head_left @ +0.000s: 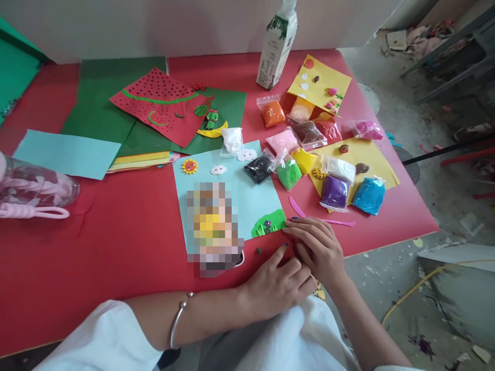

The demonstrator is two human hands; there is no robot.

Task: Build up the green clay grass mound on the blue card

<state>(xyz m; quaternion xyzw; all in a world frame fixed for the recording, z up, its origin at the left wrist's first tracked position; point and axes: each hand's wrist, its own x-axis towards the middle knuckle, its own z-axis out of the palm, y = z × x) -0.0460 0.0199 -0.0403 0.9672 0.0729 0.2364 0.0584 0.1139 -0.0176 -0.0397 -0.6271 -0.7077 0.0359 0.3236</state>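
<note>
A light blue sheet carries a clay sun, clay clouds and a green clay grass patch with a purple flower. My right hand lies at the sheet's near right corner. Its fingers are stretched out, with the tips at the grass patch's edge. Just below it, my left hand has its index finger extended and its other fingers bent; no object shows in it. A tiny green clay bit sits on the red table left of that fingertip. A pink clay knife rests beyond my right hand.
A phone with a blurred-out screen covers part of the sheet. Several bags of coloured clay, including a purple one, lie to the right. A carton stands at the back. Left are a watermelon-patterned red sheet and a clear bottle.
</note>
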